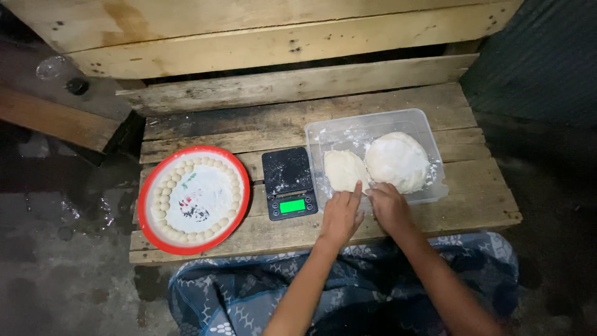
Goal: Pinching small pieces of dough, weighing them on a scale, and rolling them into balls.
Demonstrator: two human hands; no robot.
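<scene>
Dough in two lumps fills our clear tub (429, 134), larger lump (398, 160) right, smaller lump (344, 169) lengthwise toward us, our left hand (340, 216) and right hand (388, 208) loosely open, fingertips touching it.

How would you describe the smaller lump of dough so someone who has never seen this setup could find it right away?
Start at the wooden pallet table and find the clear plastic tub right of the black digital scale. Two pale dough lumps lie inside. The smaller dough lump is the flatter one nearer the scale, where the left hand reaches, not the big rounded mound.
</scene>
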